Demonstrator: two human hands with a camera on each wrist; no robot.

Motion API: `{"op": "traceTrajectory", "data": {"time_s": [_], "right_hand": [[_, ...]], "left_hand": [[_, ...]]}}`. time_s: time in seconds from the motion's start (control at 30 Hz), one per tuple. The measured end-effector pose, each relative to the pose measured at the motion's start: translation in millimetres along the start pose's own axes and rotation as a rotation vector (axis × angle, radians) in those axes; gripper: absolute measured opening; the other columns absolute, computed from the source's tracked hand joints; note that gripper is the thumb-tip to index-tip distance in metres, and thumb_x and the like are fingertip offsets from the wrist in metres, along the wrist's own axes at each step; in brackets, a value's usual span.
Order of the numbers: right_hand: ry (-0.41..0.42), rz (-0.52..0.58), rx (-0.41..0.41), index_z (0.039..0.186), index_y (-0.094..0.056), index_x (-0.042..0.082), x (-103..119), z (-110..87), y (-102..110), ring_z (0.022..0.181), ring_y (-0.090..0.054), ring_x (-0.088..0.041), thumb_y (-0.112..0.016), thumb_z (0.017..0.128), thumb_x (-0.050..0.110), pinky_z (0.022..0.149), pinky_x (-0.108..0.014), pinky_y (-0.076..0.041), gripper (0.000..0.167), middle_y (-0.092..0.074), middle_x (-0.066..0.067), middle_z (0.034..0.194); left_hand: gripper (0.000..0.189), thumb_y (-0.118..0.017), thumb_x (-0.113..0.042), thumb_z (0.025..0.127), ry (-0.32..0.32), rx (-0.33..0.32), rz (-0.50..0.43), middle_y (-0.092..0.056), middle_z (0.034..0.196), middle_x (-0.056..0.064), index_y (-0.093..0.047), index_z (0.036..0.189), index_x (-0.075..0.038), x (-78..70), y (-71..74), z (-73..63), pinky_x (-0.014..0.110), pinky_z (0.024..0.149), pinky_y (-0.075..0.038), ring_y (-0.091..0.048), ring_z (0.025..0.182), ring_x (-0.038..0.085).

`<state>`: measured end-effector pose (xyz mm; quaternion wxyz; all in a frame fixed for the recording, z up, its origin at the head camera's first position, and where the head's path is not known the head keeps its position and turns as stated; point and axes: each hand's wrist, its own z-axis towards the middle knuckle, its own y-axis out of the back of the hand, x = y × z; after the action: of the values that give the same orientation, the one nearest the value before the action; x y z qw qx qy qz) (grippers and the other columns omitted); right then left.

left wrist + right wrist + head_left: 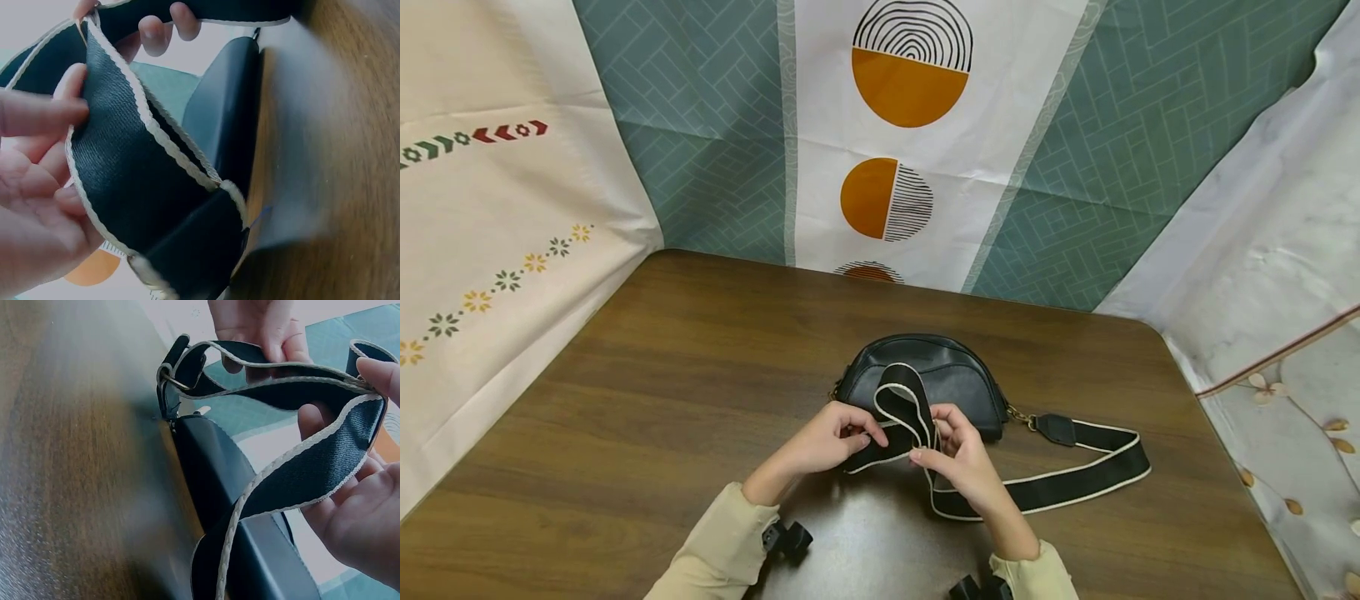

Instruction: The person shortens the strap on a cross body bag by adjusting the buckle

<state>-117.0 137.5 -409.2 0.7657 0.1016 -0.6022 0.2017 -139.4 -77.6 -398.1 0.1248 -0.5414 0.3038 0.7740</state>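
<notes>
I list: one black bag, near the table's far edge; one strap, looped, pinched by left hand and right hand. Risk, I judge: twisting, should either pinch slacken.

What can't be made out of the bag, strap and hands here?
Head view: part of the black bag, hidden behind the strap and right hand.
Left wrist view: part of the left hand, cut off by the left edge; one digit is blurred.
Right wrist view: parts of the right hand, hidden behind the strap.
</notes>
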Motion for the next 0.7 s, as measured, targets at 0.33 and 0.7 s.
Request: {"op": "traceTrajectory", "data": {"time_s": [0.33, 0.7], "right_hand": [[0.059, -0.202, 0.016, 0.103, -0.042, -0.009, 2.9, 2.7, -0.1, 0.067, -0.054, -0.009, -0.061, 0.068, -0.011, 0.058, -0.022, -0.044, 0.04, -0.062, 0.002, 0.086], [0.049, -0.324, 0.012, 0.102, -0.052, -0.011, 8.4, 1.7, 6.9, 0.065, -0.052, -0.006, -0.066, 0.067, -0.007, 0.056, -0.023, -0.043, 0.038, -0.062, -0.006, 0.078]], "left_hand": [[0.016, -0.061, 0.002, 0.079, 0.047, -0.076, -0.378, -0.06, 0.073, -0.004, -0.056, 0.081, 0.017, 3.9, -5.5, 3.5, 0.017, 0.059, -0.044, -0.054, 0.066, 0.003], [0.016, -0.06, 0.005, 0.079, 0.111, -0.112, -0.341, -0.064, 0.079, 0.013, -0.06, 0.086, 0.019, -2.6, 0.4, 1.2, 0.02, 0.062, -0.047, -0.058, 0.067, 0.004]]}}
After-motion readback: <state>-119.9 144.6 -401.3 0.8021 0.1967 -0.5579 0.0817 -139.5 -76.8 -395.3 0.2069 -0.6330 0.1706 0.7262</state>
